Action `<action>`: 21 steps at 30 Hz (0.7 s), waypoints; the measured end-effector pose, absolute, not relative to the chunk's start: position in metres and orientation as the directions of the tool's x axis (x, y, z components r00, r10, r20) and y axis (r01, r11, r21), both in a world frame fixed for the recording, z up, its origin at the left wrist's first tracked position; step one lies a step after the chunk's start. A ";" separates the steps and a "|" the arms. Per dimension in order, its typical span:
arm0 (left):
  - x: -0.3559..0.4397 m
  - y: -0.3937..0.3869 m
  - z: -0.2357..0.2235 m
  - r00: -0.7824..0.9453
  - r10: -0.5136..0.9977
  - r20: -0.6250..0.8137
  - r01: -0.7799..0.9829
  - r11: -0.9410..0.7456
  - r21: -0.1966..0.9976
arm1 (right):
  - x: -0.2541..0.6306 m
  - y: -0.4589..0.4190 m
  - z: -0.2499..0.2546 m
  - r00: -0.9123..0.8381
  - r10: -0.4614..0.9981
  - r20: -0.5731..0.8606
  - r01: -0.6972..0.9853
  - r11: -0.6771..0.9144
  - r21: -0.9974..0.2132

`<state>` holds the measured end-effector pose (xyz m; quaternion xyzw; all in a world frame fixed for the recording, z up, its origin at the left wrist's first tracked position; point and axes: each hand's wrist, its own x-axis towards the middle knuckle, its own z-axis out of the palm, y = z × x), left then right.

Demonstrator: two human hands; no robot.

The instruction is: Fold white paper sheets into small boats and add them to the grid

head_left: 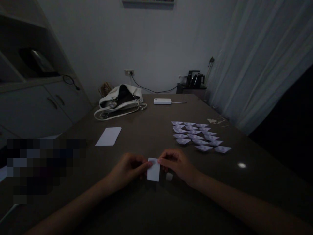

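Note:
A small folded white paper (154, 171) stands between my two hands near the front middle of the dark table (146, 205). My left hand (129, 168) pinches its upper left edge with curled fingers. My right hand (177, 164) pinches its upper right corner, fingers bent. A small white bit (169, 176) lies on the table just below my right hand. Several folded paper boats (199, 136) lie in rows to the right, beyond my right hand. A flat stack of white paper (109, 136) lies to the left, beyond my left hand.
At the far side of the table lie a white handbag (119, 99) and a white power bank (162, 101) with a cable. Cabinets (36, 104) stand at the left, a curtain (264, 58) at the right, a kettle (195, 79) at the back.

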<state>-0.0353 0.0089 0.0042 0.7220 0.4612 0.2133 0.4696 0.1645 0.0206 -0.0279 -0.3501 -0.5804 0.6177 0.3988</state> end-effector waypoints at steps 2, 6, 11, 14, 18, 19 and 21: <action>-0.035 0.009 0.003 0.481 0.868 -0.124 0.464 -0.133 0.876 | 0.164 0.020 -0.027 -0.436 0.900 0.020 -0.086 -0.020 -0.996; -0.036 0.010 0.001 0.490 0.857 -0.159 0.476 -0.110 0.872 | 0.165 0.020 -0.024 -0.420 0.907 0.003 -0.103 -0.044 -0.994; -0.037 0.011 0.003 0.486 0.860 -0.157 0.516 -0.138 0.845 | 0.166 0.019 -0.018 -0.380 0.925 -0.025 -0.116 -0.074 -0.990; -0.037 0.010 0.003 0.485 0.864 -0.132 0.507 -0.155 0.848 | 0.165 0.018 -0.017 -0.383 0.923 -0.045 -0.107 -0.093 -0.990; -0.038 0.010 0.000 0.491 0.860 -0.138 0.476 -0.133 0.870 | 0.166 0.022 -0.019 -0.366 0.927 -0.080 -0.148 -0.143 -0.979; -0.038 0.010 -0.001 0.494 0.857 -0.147 0.474 -0.125 0.871 | 0.166 0.023 -0.020 -0.358 0.929 -0.091 -0.170 -0.161 -0.972; -0.038 0.011 -0.002 0.489 0.858 -0.157 0.488 -0.120 0.865 | 0.167 0.025 -0.022 -0.348 0.932 -0.104 -0.206 -0.184 -0.961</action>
